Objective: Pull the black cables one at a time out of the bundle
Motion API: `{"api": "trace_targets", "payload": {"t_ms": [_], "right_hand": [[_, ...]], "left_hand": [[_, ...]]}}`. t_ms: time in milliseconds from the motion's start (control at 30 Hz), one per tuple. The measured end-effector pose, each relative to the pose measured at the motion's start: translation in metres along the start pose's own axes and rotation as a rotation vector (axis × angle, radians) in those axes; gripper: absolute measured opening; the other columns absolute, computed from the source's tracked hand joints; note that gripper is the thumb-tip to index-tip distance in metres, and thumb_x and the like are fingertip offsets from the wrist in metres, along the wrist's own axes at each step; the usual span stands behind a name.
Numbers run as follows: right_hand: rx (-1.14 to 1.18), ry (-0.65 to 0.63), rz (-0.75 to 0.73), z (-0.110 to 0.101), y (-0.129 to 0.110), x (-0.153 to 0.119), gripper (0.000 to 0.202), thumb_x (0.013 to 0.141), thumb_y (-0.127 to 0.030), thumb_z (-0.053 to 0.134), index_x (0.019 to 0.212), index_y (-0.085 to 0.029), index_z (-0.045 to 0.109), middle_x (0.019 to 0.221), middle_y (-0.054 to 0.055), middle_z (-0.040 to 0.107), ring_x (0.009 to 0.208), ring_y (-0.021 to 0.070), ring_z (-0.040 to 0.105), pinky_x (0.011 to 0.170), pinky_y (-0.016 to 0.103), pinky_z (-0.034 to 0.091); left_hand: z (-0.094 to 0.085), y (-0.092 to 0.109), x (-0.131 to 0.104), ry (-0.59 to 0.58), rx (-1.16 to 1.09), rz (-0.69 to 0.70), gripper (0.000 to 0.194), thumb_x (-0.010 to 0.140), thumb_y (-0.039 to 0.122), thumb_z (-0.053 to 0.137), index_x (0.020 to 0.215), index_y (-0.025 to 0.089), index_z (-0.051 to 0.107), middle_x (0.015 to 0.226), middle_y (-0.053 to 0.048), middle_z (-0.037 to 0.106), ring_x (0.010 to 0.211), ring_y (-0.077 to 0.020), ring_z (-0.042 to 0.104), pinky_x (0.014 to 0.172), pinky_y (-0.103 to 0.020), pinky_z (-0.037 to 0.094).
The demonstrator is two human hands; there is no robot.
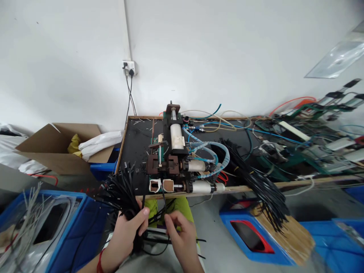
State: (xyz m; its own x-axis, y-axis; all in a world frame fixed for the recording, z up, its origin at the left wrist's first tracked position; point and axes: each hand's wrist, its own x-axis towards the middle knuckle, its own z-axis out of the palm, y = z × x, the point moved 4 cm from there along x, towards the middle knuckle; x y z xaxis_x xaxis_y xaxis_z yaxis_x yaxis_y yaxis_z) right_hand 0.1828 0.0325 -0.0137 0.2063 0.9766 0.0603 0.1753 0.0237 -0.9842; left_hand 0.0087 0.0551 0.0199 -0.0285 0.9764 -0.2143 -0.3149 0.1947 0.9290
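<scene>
A thick bundle of black cables is gripped by my left hand, its fingers wrapped round it at the front left edge of the bench. To the right, my right hand pinches one thin black cable between thumb and forefinger. That cable rises toward the front of a small pneumatic machine, near two white-edged brown pads. Loops of cable hang below and between my hands.
More black cables lie over the bench edge at right. Green-framed machines stand beyond. Blue bins flank the bench below, and an open cardboard box is at left. Air hoses curve beside the machine.
</scene>
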Motion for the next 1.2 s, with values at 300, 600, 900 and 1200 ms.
{"api": "trace_targets", "payload": {"t_ms": [300,600,900,1200], "right_hand": [[-0.455,0.118,0.185,-0.083,0.003,-0.01,0.036,0.072,-0.038,0.086,0.049,-0.028,0.061,0.043,0.001,0.049,0.042,0.0172,0.031,0.046,0.033,0.018],[0.717,-0.279,0.235,0.043,-0.067,0.021,0.027,0.089,-0.045,0.075,0.075,-0.023,0.07,0.08,0.001,0.056,0.053,0.0148,0.053,0.043,0.027,0.044],[0.727,-0.193,0.275,0.027,-0.034,0.018,0.041,0.095,-0.052,0.066,0.07,-0.022,0.054,0.056,-0.007,0.047,0.042,0.0083,0.033,0.045,0.024,0.029],[0.155,-0.508,0.063,0.031,-0.031,0.015,0.039,0.098,-0.046,0.062,0.068,-0.02,0.066,0.057,-0.002,0.061,0.053,0.013,0.054,0.057,0.026,0.039]], "left_hand": [[0.008,-0.002,0.003,-0.032,0.064,-0.131,0.037,0.078,0.046,0.08,0.075,0.02,0.054,0.045,0.007,0.046,0.04,-0.008,0.032,0.044,-0.023,0.023],[0.016,0.001,0.001,-0.131,0.219,-0.12,0.045,0.075,0.053,0.082,0.057,0.018,0.06,0.045,0.001,0.052,0.04,-0.0112,0.04,0.044,-0.025,0.029],[-0.006,0.01,0.012,0.215,0.027,0.035,0.026,0.08,0.041,0.082,0.077,0.019,0.068,0.055,0.0,0.061,0.053,-0.0189,0.059,0.055,-0.029,0.048],[0.001,0.013,0.019,0.239,-0.017,-0.027,0.031,0.078,0.042,0.083,0.084,0.021,0.061,0.046,0.009,0.046,0.04,-0.0109,0.043,0.044,-0.024,0.034]]}}
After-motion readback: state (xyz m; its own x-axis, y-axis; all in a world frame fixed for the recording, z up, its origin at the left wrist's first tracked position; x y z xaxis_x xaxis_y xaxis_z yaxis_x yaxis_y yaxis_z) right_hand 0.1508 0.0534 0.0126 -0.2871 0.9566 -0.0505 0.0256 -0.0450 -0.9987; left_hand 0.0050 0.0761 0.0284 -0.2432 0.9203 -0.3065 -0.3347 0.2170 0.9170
